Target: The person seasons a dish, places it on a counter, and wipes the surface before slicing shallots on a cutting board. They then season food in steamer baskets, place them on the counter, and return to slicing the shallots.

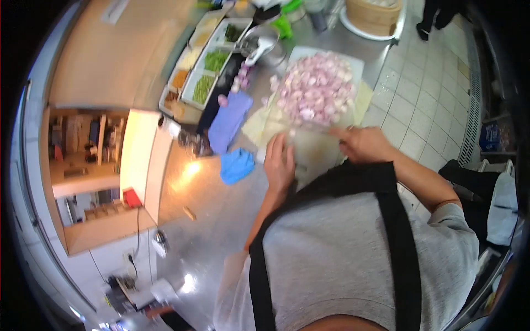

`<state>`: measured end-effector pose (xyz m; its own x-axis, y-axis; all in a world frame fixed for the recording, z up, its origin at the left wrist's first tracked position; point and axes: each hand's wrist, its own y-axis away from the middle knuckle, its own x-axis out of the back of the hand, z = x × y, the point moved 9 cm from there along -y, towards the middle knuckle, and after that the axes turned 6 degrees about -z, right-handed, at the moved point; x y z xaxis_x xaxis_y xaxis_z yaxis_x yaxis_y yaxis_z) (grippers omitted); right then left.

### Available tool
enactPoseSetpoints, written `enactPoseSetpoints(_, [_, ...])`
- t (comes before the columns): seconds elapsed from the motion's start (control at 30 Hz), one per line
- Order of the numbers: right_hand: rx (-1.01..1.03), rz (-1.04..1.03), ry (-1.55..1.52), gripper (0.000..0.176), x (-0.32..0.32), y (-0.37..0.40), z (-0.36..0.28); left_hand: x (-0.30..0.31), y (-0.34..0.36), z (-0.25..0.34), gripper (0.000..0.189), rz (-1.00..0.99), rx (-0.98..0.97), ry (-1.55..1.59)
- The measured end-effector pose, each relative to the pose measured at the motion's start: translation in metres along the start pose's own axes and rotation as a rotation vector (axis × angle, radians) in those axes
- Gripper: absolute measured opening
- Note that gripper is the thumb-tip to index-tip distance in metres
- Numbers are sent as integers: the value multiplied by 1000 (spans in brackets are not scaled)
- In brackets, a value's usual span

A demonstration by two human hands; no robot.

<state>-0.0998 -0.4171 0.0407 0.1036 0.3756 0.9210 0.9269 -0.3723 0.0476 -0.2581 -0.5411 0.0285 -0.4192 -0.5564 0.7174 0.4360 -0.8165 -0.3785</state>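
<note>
A large heap of peeled pinkish shallots (317,88) covers the far part of a white cutting board (316,157). My right hand (361,144) is closed around something at the board's right side, seemingly a knife whose blade is blurred along the heap's near edge. My left hand (280,160) rests on the board's left side, fingers bent and close together; a small pale piece lies just beyond its fingertips. Whether these fingers hold anything is too small to tell. Left of the board lie a purple cloth (229,121) and a crumpled blue cloth or glove (237,165).
Trays of chopped greens (215,60) and orange seasoning (179,79) line the back left. Near them stands a metal pot (273,52) with a white-handled utensil. A bamboo steamer (372,19) sits at the far right corner. Another person's legs (433,16) show on the tiled floor.
</note>
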Motion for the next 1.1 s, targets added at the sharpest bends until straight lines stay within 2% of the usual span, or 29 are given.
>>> enactPoseSetpoints(0.03, [-12, 14, 38, 46, -3, -4, -3, 6, 5, 1, 29, 20, -1, -6])
enactPoseSetpoints(0.07, [106, 119, 10, 52, -17, -8, -7, 13, 12, 0, 29, 39, -7, -7])
enactPoseSetpoints(0.1, [82, 20, 29, 52, -19, -13, -14, 20, 18, -1, 29, 62, -5, -4])
enactPoseSetpoints(0.13, [150, 68, -40, 49, -28, -18, -21, 26, 26, -4, 29, 85, 5, 0])
enactPoseSetpoints(0.17, [132, -35, -25, 47, -43, -27, -25, 29, 36, -11, 29, 92, 28, -4])
enactPoseSetpoints(0.27, [198, -31, -125, 44, -34, -38, -28, 34, 78, -45, 23, 54, 183, -15])
enactPoseSetpoints(0.3, [179, 102, -202, 32, -6, -43, -16, 24, 114, -98, 20, 64, 315, 218])
enactPoseSetpoints(0.37, [30, 416, -275, 31, 45, -52, 41, 8, 151, -141, 20, 58, 468, 428])
enactPoseSetpoints(0.4, [15, 672, -373, 30, 63, -50, 83, 8, 156, -135, 21, 43, 487, 404])
enactPoseSetpoints(0.43, [-177, 767, -422, 32, 104, -36, 114, 7, 159, -133, 22, 37, 501, 387])
enactPoseSetpoints(0.53, [-526, 1191, -469, 34, 121, -10, 242, 0, 161, -138, 27, 31, 537, 365])
enactPoseSetpoints(0.6, [-703, 1347, -205, 41, 107, -8, 309, -6, 163, -153, 29, 19, 577, 381])
enactPoseSetpoints(0.7, [-898, 929, -910, 48, 71, -43, 370, -5, 153, -144, 31, 2, 557, 348])
enactPoseSetpoints(0.8, [-886, 853, -910, 46, 69, -67, 390, 0, 146, -126, 32, 9, 631, 305])
enactPoseSetpoints(0.87, [-992, 947, -858, 47, 70, -58, 394, -2, 152, -132, 32, 0, 656, 294])
enactPoseSetpoints(0.93, [-1077, 1001, -753, 50, 72, -49, 411, -8, 158, -149, 31, -15, 602, 320])
enactPoseSetpoints(0.97, [-1123, 1044, -485, 48, 80, -44, 420, -9, 159, -153, 30, -21, 578, 345])
enactPoseSetpoints(1.07, [-1056, 922, -492, 42, 87, -54, 439, -4, 155, -148, 25, 28, 567, 429])
enactPoseSetpoints(1.1, [-1005, 924, -576, 39, 87, -60, 444, 0, 150, -138, 23, 83, 588, 417])
